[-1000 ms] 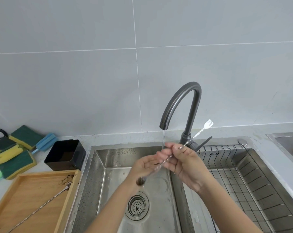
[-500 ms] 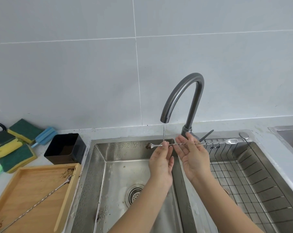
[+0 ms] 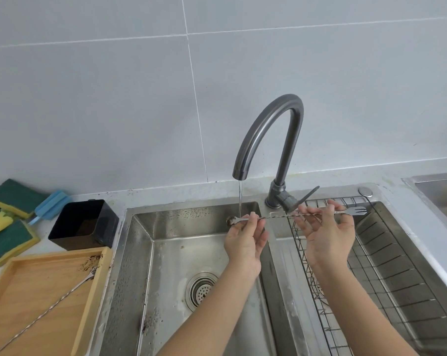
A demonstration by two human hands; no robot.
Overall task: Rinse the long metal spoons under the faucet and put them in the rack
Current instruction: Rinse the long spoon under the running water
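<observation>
A long twisted metal spoon (image 3: pixel 281 216) lies level between both my hands, its dirty bowl at the left under the thin stream from the dark faucet (image 3: pixel 270 129), its forked end at the right. My left hand (image 3: pixel 245 238) pinches it near the bowl. My right hand (image 3: pixel 326 233) holds the stem toward the fork end, above the wire rack (image 3: pixel 386 268). A second long spoon (image 3: pixel 45 308) lies diagonally in the wooden tray (image 3: pixel 1 281) at the left, with dark grit by its bowl.
The steel sink (image 3: pixel 130 278) with a round drain (image 3: pixel 200 290) lies below my hands, specked with grit. A black square container (image 3: pixel 85 223) stands on the counter at the sink's left. Green and yellow sponges (image 3: pixel 6 228) and a blue brush are further left.
The spoon went from a steep tilt to level, its bowl now at the left under the stream. My right hand slid right along the stem toward the forked end.
</observation>
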